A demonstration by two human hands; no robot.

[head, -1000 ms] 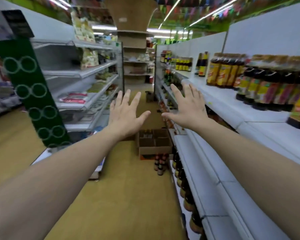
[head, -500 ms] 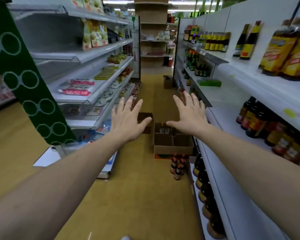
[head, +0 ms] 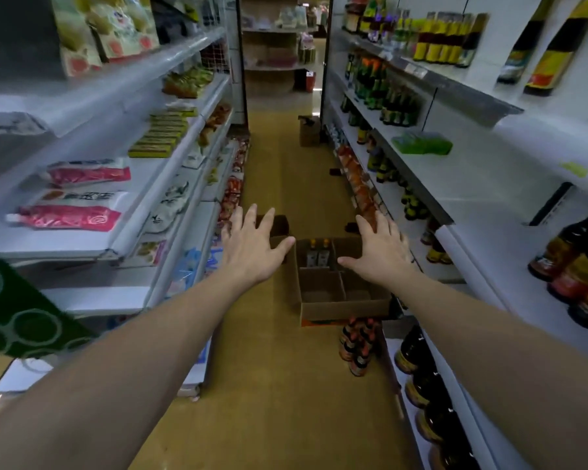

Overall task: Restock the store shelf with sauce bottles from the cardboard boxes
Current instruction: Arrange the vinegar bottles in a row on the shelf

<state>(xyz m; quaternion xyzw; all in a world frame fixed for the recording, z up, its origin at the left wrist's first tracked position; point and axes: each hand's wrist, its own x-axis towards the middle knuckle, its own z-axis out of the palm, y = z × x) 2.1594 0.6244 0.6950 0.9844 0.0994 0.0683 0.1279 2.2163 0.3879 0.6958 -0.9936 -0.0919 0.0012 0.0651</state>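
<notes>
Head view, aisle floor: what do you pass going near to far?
cluster of small bottles → open divided cardboard box → two bottles standing in its far cells → far cardboard box beside the right-hand shelving

Hands: two are showing at mid-frame, the left hand (head: pixel 252 249) and the right hand (head: pixel 382 256).
Cardboard boxes: three are sitting on the floor (head: pixel 286 385): the divided box (head: pixel 345 308) at centre, a second box (head: pixel 279 225) just behind the left hand, and a third box (head: pixel 309 132) higher up the frame.
Sauce bottles (head: pixel 318 256) in the divided box: two are standing side by side.
Loose bottles (head: pixel 358 347) just below that box: one cluster, too blurred for counting.
Pink pouches (head: pixel 89 174) at left: two are lying flat, with one white pouch (head: pixel 78 197) between them.
Green pack (head: pixel 421 144) at right: one.
Tall bottles (head: pixel 554 59) at upper right: two are standing.
</notes>
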